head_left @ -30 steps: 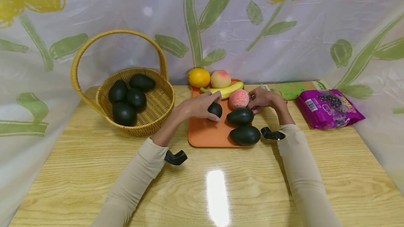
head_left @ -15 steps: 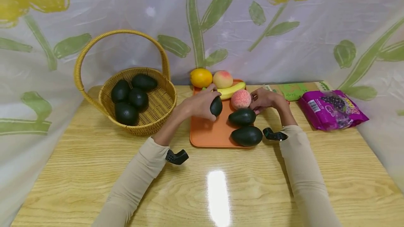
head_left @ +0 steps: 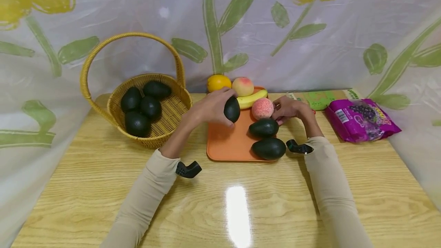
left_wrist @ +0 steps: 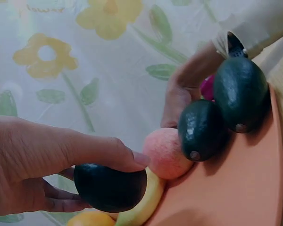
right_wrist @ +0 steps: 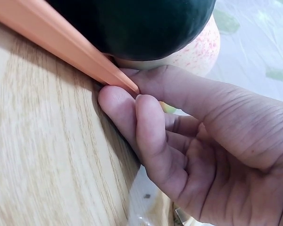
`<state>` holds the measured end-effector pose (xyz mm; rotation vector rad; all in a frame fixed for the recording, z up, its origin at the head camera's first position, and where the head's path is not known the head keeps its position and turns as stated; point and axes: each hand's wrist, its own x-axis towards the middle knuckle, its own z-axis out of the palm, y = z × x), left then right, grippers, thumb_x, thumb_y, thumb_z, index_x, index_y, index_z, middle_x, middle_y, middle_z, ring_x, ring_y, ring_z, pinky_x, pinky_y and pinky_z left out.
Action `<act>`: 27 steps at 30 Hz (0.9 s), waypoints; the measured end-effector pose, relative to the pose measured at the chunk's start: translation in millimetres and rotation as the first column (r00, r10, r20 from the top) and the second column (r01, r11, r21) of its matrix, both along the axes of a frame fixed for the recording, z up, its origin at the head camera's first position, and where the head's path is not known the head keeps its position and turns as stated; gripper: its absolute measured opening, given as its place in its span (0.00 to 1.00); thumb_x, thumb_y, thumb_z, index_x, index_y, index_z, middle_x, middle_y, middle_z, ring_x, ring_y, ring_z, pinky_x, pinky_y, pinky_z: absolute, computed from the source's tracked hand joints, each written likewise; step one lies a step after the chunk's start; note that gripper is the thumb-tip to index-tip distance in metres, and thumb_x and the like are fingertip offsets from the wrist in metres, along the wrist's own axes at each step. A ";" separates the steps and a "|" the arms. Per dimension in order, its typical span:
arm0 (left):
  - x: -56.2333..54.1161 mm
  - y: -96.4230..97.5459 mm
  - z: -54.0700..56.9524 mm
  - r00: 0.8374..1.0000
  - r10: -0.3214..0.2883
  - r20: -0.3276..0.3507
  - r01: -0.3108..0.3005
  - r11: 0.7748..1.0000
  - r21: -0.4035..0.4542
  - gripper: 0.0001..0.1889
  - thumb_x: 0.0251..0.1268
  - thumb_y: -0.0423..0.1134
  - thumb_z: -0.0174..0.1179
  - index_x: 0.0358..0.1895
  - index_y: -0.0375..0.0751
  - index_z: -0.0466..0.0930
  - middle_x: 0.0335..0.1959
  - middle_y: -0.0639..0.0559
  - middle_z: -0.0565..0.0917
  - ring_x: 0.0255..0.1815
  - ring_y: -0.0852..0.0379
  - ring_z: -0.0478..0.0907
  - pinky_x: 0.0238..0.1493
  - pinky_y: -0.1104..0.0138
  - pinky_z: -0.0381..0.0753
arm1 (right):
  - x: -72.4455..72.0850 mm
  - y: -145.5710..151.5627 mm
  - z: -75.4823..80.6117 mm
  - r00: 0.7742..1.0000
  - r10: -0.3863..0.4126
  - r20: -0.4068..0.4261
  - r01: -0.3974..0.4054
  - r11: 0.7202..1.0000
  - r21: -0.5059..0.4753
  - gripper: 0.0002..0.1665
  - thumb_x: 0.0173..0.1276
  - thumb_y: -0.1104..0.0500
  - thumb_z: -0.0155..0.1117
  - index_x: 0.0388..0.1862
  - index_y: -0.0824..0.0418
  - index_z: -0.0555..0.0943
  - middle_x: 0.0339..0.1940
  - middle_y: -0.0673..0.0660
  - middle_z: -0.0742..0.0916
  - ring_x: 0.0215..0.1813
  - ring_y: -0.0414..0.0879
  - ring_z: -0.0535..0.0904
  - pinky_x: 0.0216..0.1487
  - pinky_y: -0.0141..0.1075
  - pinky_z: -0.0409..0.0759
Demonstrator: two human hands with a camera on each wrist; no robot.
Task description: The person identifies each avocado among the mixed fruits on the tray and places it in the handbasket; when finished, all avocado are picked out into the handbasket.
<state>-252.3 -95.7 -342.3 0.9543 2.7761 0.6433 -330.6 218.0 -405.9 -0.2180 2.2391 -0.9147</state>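
Note:
My left hand (head_left: pixel 215 106) grips a dark green avocado (head_left: pixel 232 109) between thumb and fingers, raised over the left part of the orange tray (head_left: pixel 227 144). In the left wrist view, the thumb lies along the top of this avocado (left_wrist: pixel 111 188). At the tray's right side, my right hand (head_left: pixel 287 108) pinches the rim (right_wrist: pixel 80 44), thumb on the inner side and fingers outside. Near that hand sit a pink speckled peach (head_left: pixel 263 108) and two more avocados, one (head_left: pixel 263 128) behind the other (head_left: pixel 268 149). A banana (head_left: pixel 253 98) lies across the tray's back part.
A wicker basket (head_left: pixel 172 125) with a tall handle stands at the left, several avocados (head_left: pixel 138 123) inside. An orange-yellow fruit (head_left: pixel 218 83) and a pale peach (head_left: pixel 242 86) are behind the banana. Right of the tray lie a purple grape-print bag (head_left: pixel 361 119) and a green-and-brown package (head_left: pixel 318 98).
My left hand has lifted the avocado off the tray and carried it slightly left and up. My right hand stays at the tray's rim.

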 end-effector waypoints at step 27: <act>17.9 -113.4 61.5 0.955 0.297 0.009 -0.297 0.951 0.085 0.39 0.52 0.56 0.80 0.67 0.49 0.77 0.63 0.43 0.82 0.58 0.43 0.77 0.58 0.47 0.81 | 1.7 -0.3 0.4 1.000 -0.007 0.018 0.007 1.000 -0.008 0.20 0.65 0.65 0.70 0.54 0.68 0.76 0.37 0.53 0.81 0.30 0.38 0.83 0.36 0.31 0.88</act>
